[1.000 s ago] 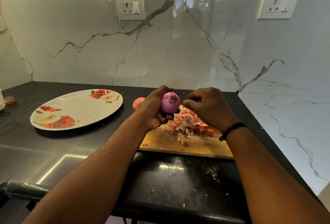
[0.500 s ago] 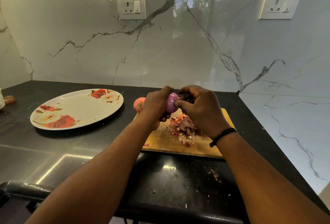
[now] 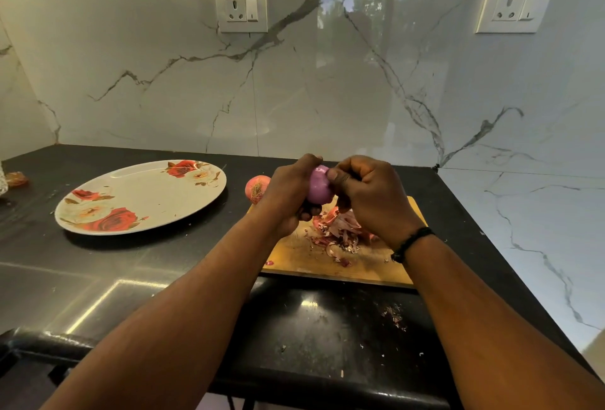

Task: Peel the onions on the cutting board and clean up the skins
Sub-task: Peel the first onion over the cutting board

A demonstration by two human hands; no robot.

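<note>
My left hand (image 3: 288, 195) grips a peeled purple onion (image 3: 318, 187) above the back of the wooden cutting board (image 3: 307, 262). My right hand (image 3: 371, 195) is curled against the onion's top, its thumb and fingertips pinching there; what lies under the fingers is hidden. A heap of pink and red onion skins (image 3: 340, 234) lies on the board just below both hands. An unpeeled orange-pink onion (image 3: 257, 187) sits at the board's back left corner, partly behind my left hand.
A large white plate (image 3: 196, 187) with red roses sits on the black counter to the left. Small skin scraps (image 3: 394, 315) lie on the counter in front of the board. Marble walls close the back and right. A small object (image 3: 16, 179) is at the far left edge.
Both hands have sunk a little toward the board. My right hand has closed in on the onion's top, and my left hand has turned the onion.
</note>
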